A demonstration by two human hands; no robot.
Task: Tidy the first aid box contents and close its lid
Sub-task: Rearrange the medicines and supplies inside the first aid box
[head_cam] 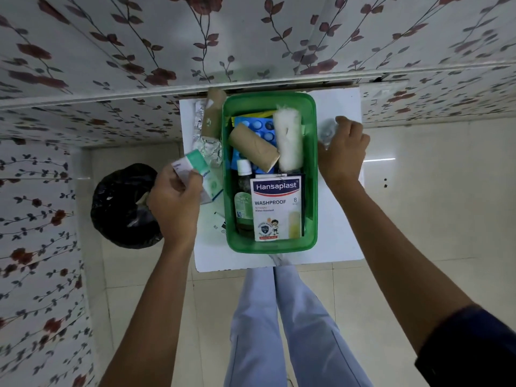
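Note:
A green plastic box (312, 174) sits open on a small white table (339, 241). Inside lie a Hansaplast plaster box (276, 209), a green bottle (243, 202), a brown bandage roll (254, 148), a white cotton roll (288, 138) and blue pill strips (258, 127). My left hand (174, 202) is left of the box, gripping a white-and-teal carton (199, 169). My right hand (344, 150) is right of the box, closed around a small clear crinkly packet (326, 132). No lid is visible.
Left of the box on the table lie another brown roll (212, 113), foil pill strips (208, 148) and a small paper (219, 224). A bin with a black liner (125, 205) stands on the floor at the left. Flowered walls close in behind and left.

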